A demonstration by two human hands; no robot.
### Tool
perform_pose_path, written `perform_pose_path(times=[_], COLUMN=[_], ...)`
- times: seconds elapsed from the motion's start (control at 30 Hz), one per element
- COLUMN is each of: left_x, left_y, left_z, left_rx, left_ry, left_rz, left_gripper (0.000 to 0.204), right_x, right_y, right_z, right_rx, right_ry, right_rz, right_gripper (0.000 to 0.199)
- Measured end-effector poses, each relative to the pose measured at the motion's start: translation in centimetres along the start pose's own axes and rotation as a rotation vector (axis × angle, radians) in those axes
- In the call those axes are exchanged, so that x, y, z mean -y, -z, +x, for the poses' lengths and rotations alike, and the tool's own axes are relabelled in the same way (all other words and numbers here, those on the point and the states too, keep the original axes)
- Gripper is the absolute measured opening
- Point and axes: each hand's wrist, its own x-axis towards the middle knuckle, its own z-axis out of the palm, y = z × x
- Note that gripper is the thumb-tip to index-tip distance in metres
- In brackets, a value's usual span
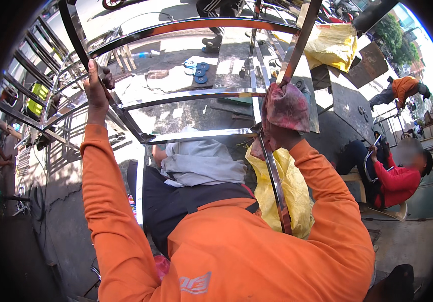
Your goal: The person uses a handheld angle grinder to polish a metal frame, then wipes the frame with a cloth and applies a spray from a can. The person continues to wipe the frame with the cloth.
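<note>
A shiny metal frame (pixel 196 95) of square tubes, with several crossbars, stands tilted before me and reaches down over my lap. My left hand (pixel 97 95) is closed round its left upright, thumb pointing up along the tube. My right hand (pixel 283 137) presses a stained pink-red rag (pixel 288 108) around the right upright, near the crossbar joints; most of its fingers are hidden by the cloth. Across my lap lies a grey cloth (pixel 201 163), behind the lowest crossbar. A yellow sack (pixel 297 194) hangs beside the right upright's lower part.
Several blue discs (pixel 201 73) and a plastic bottle (pixel 146 54) lie on the ground ahead. More metal frames (pixel 25 90) stand at the left. Another yellow sack (pixel 333 45) is at the far right. A person in red (pixel 395 176) sits at right; one in orange (pixel 408 90) bends farther back.
</note>
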Motion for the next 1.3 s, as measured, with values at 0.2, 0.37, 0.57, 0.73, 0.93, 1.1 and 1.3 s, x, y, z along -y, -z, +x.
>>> perform_pose_path(times=[0.2, 0.37, 0.57, 0.73, 0.93, 1.1, 1.3], left_x=[-0.1, 0.3, -0.3, -1.1, -0.5, -0.1, 0.3], left_y=[0.0, -0.1, -0.5, -1.2, -0.9, -0.2, 0.0], left_z=[-0.1, -0.1, -1.0, -1.5, -1.3, -0.5, 0.0], left_rx=[0.021, 0.011, 0.044, 0.015, 0.033, 0.152, 0.137], left_ry=[0.023, 0.002, -0.036, -0.051, -0.058, -0.007, 0.025], left_rz=[-0.037, -0.043, -0.049, -0.089, -0.038, -0.154, -0.166], left_gripper=[0.063, 0.067, 0.065, 0.066, 0.074, 0.069, 0.065], right_x=[3.6, 13.9, 28.4, 32.5, 20.3, 9.3, 14.9], right_y=[-8.8, -8.3, -5.2, -5.2, -6.3, -7.6, -10.6], right_z=[2.4, 9.4, 19.2, 21.5, 14.1, 5.8, 7.8], right_rx=[0.063, -0.033, -0.126, -0.153, -0.261, -0.551, -0.455], right_ry=[-0.271, -0.092, -0.023, 0.054, -0.278, -0.158, -0.466], right_rz=[0.868, 0.578, 0.566, 0.624, 0.482, -0.670, 0.288], right_gripper=[0.062, 0.038, 0.016, 0.021, 0.029, 0.036, 0.033])
